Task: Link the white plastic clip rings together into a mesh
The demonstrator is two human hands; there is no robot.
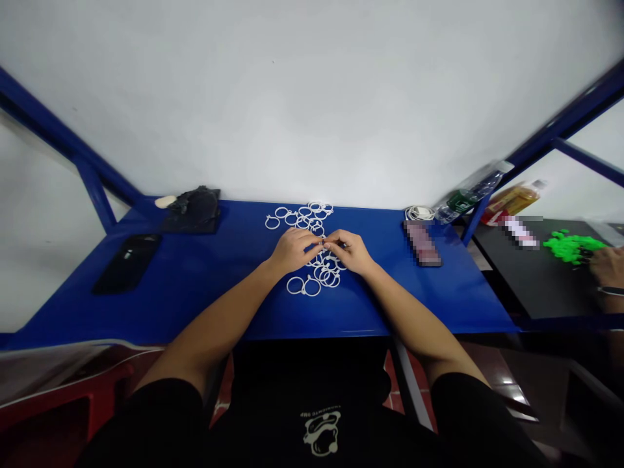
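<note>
My left hand [296,249] and my right hand [350,250] meet over the middle of the blue table [234,273]. Thumb and fingers of both are pinched together, tip to tip, on a small white curtain ring, mostly hidden by the fingers. Around and beneath them lie several loose white rings with small eyelets. One group of rings [303,223] is beyond my hands, and another group [330,278] spreads on the near side. A pair of rings [303,286] lies at the front left of the pile, their eyelets close together.
At the left are a dark phone [127,263] and a black plastic bag [199,208]. To the right lie a pixelated phone [422,243], a coiled white cable [419,213] and a clear bottle [470,195]. Another person's hand [609,266] is by green pieces [572,246] on the neighbouring table.
</note>
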